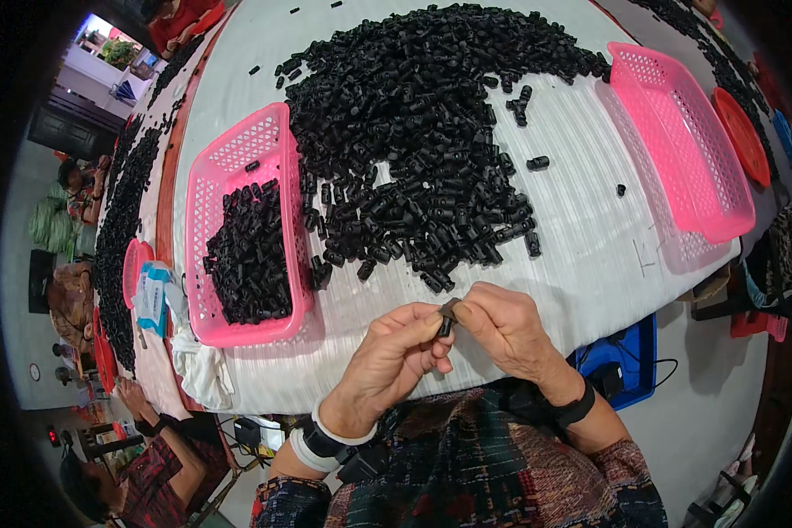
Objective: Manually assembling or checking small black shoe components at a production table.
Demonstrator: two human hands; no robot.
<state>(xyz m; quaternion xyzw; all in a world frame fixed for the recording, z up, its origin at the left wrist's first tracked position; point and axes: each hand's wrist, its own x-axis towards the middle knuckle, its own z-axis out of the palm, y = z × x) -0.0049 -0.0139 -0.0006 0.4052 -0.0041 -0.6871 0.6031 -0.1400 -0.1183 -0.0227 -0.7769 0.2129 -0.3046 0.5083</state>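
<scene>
Both my hands meet just past the table's near edge, around one small black plastic part (446,326). My left hand (394,348) pinches it between thumb and fingers, its lower end showing below the thumb. From the other side my right hand (504,327) is closed, thumb and finger pressing on the part's upper end. Its exact kind is hard to make out under the fingers. Beyond the hands spreads a big heap of short black ribbed cylinders (414,141). Left of my hands, a pink basket (304,264) is partly filled with black pieces (251,255).
A second pink basket (691,167) stands at the table's right edge, holding nothing visible. A blue tray (638,361) with cables sits below the table at right. A white cloth (201,365) and a blue-white packet (154,299) lie at left. Other people sit along another table at left.
</scene>
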